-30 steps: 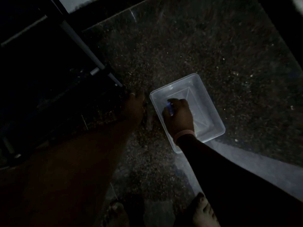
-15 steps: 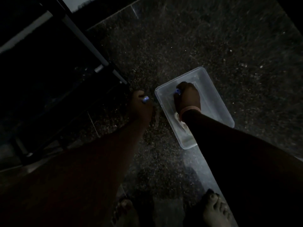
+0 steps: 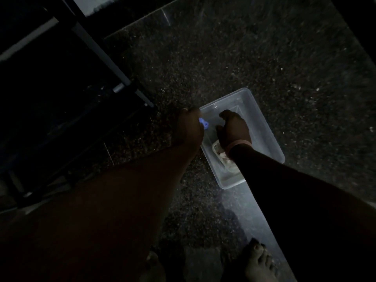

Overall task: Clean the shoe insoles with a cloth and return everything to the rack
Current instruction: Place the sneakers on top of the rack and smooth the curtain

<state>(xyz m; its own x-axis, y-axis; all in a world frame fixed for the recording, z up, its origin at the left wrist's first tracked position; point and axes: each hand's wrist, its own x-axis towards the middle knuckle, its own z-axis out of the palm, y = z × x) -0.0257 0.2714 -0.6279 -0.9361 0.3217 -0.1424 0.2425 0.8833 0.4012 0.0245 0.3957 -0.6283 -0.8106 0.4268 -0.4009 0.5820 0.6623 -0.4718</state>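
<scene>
The right hand [image 3: 234,130] reaches down into a clear plastic tub [image 3: 262,123], its fingers curled toward the tub's far end; the dim light does not show whether they grip anything. A pale band [image 3: 238,145] circles that wrist. Just below the wrist, in the near half of the tub, lies a whitish crumpled cloth [image 3: 220,154], partly hidden by the forearm. The left hand [image 3: 188,127] sits at the tub's left rim, its fingers curled round a small blue object [image 3: 204,123] that shows between them; what the object is cannot be told.

The tub stands on a dark speckled stone floor [image 3: 254,58], polished enough to carry a pale streak of reflected light running from the tub toward the lower right. Thin joint lines cross the stone. Two bare feet [image 3: 259,261] stand at the bottom edge. To the upper left a dark metal rack [image 3: 97,49] with slanted tubular bars stands on the floor, its shelves lost in shadow. The whole room is very dark, and no insole can be made out.
</scene>
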